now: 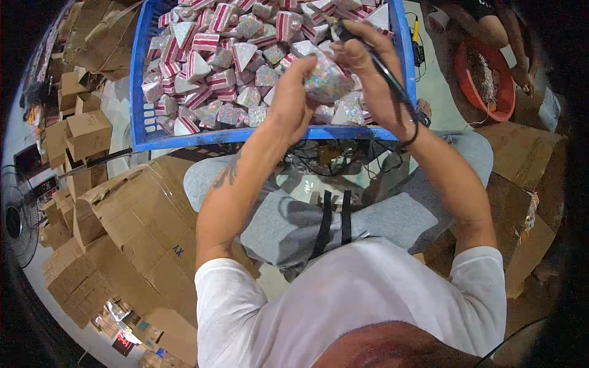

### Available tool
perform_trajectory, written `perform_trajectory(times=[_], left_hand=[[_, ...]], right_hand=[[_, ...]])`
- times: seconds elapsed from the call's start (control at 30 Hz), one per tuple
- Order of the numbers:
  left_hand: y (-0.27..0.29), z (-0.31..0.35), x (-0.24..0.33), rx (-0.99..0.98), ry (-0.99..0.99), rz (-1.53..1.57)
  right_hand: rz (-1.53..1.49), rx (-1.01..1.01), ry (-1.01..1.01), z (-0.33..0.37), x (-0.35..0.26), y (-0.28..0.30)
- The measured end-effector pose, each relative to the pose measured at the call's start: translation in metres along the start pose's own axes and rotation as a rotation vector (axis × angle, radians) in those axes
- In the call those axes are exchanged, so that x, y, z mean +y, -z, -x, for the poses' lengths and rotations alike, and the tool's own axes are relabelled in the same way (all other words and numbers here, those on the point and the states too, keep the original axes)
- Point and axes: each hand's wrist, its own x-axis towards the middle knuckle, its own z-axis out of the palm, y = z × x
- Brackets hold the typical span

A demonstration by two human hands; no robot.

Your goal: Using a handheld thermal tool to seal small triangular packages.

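At 12 o'clock, a blue plastic crate [211,138] holds many pink-striped white wedges [244,55]; finished pieces cannot be distinguished. Above it, the left hand [288,101] pinches one glittery white block [327,81]; the right hand [381,83] curls its fingers around a black pen-shaped tool [388,75], tip toward 11 o'clock.

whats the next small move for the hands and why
Perhaps angle the black pen-like tool down toward the glittery piece: the left hand steadies that piece, while the right hand holds the tool with its tip pointing away, over the blue crate.
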Motion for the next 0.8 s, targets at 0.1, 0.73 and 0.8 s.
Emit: perform_trajectory(times=[0.1,0.73,0.8], left_hand=[[0.037,-0.019,-0.004,0.147,-0.14,0.101],[0.021,0.006,0.021,0.208,-0.496,-0.041],[0.022,0.006,0.021,0.203,-0.505,-0.041]], right_hand=[[-0.054,-0.055,-0.004,0.0,-0.024,0.011],[0.288,-0.242,0.175,0.019,-0.05,0.026],[0.293,-0.24,0.139,0.02,-0.05,0.026]])
